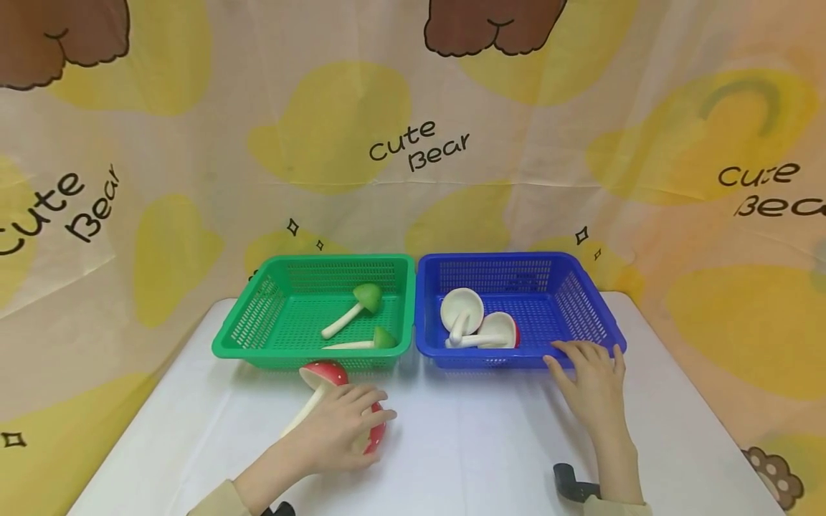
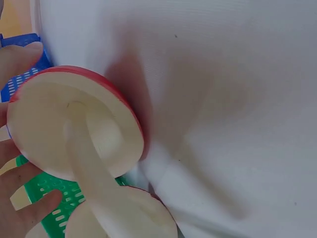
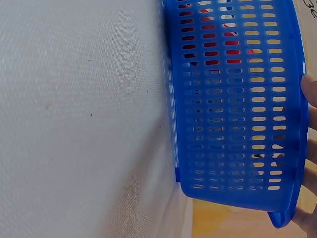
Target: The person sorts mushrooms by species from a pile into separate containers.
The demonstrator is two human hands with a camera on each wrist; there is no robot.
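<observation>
My left hand [image 1: 338,430] grips a red-capped toy mushroom [image 2: 37,119] by its cap, with the pale underside and stem facing the left wrist camera. Part of that cap is hidden behind the fingers in the head view. A second red, white-spotted mushroom [image 1: 325,373] lies just beyond this hand, before the green basket [image 1: 258,352]. My right hand [image 1: 594,387] rests its fingers on the front right rim of the blue basket [image 1: 596,315]. Two red-edged mushrooms, one upturned [image 1: 462,308] and one on its side [image 1: 500,330], lie in the blue basket.
Inside the green basket are two green-capped mushrooms, one farther back [image 1: 368,296] and one by the front wall [image 1: 383,338]. The baskets stand side by side at the back of the white table [image 1: 464,437]. A printed cloth [image 1: 361,93] hangs behind them.
</observation>
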